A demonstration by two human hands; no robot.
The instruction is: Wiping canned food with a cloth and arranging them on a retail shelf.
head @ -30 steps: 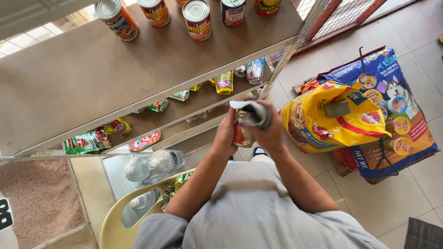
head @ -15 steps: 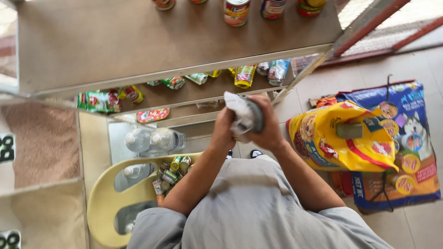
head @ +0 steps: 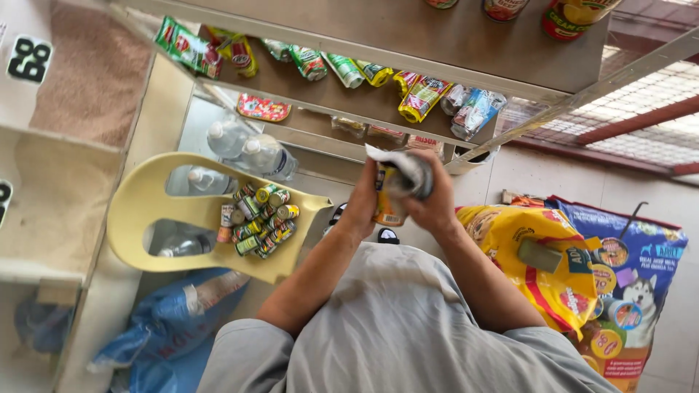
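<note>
Here, both hands meet in front of the chest, just below the front edge of the metal shelf point(head: 437, 51). The left hand point(head: 362, 207) is wrapped around a yellow-labelled can point(head: 386, 196), holding it upright. The right hand point(head: 431, 200) is clenched on a grey-white cloth point(head: 404, 169) pressed against the can's top; a corner of the cloth sticks out to the left.

The lower shelf level point(head: 328, 94) carries a row of sachets point(head: 342, 69) in green, yellow and blue along its front edge. Three more cans point(head: 568, 14) stand at the top level's far edge, cut off by the frame. The floor is pale tile.

To the left, a yellow plastic chair point(head: 145, 211) holds a heap of small cans point(head: 258, 218). Clear bottles point(head: 251, 149) lie beyond and under it, partly hidden. A blue sack point(head: 160, 327) lies beside the chair, and to the right sit a yellow pet-food bag point(head: 539, 269) and a blue one point(head: 641, 284).
</note>
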